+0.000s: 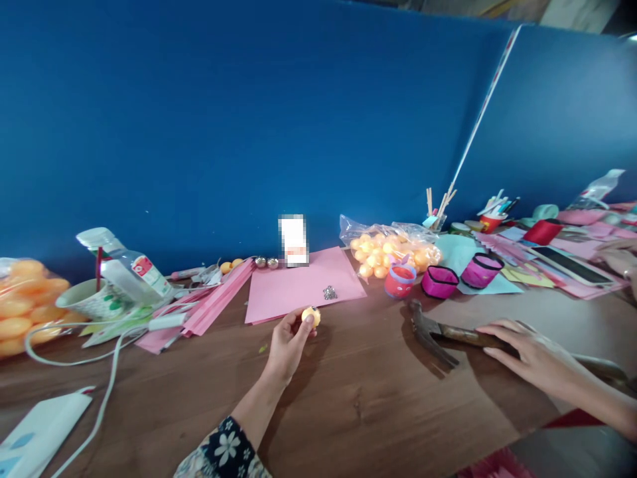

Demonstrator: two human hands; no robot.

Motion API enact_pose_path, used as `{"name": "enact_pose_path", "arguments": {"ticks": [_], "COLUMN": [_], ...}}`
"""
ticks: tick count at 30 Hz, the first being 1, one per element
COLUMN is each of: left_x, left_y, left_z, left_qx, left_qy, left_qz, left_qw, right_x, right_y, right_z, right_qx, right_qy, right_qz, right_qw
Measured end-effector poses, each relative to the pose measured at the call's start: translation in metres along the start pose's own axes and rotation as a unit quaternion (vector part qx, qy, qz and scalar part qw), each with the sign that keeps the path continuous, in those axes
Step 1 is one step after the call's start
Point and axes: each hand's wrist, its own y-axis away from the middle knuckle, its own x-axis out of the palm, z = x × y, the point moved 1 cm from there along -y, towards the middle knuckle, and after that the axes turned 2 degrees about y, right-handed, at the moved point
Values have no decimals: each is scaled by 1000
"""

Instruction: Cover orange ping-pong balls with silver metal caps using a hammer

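My left hand (pixel 287 345) is closed, pinching a small yellow-orange ball (pixel 311 317) between thumb and fingers above the brown table. The ball looks like a ping-pong ball and has a dark spot on its upper side. Off to the right, a claw hammer (pixel 428 332) lies on the table with its head toward the middle. My right hand (pixel 522 348) is closed over its wooden handle. Just behind the left hand, a small heap of silvery metal pieces (pixel 329 292) rests on pink paper (pixel 298 282); their kind is too small to tell.
Behind stand a bag of orange balls (pixel 383 252), a red cup (pixel 399 280) and two magenta rings (pixel 440 282). At left are a white cable (pixel 113 372), a bottle (pixel 144 269) and another ball bag (pixel 24 299). Another person's hand (pixel 617 255) shows at far right. A blue partition (pixel 249 119) closes the back.
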Motion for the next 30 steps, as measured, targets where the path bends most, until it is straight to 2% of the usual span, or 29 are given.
{"name": "enact_pose_path", "arguments": {"ticks": [2,4,8,11,14,17,21,30], "left_x": [1,1,0,-2,-5,-6,-6,-9], "left_y": [0,0,-1,-3,-5,-7,-8,-9], "left_z": [-1,-1,1,4,6,7,9,12], "left_qx": [-2,0,-4,-9,-2,-3,-1,-1], "left_qy": [-1,-4,-15,-1,47,85,86,65], "left_qz": [-4,-7,-20,-41,-49,-57,-58,-49], "left_qw": [1000,1000,1000,999,998,995,995,997], "right_x": [-8,-18,-32,-26,-8,10,28,50], "right_y": [-7,-20,-55,-86,-118,-149,-174,-186], "right_z": [13,39,127,192,232,245,247,250], "right_qx": [-16,-25,-92,-135,-130,-56,-11,40], "right_qy": [2,-5,-37,-73,-105,-107,-94,-81], "right_qz": [-11,-39,-58,-45,-27,-2,8,31], "right_qw": [1000,999,993,987,986,993,995,995]}}
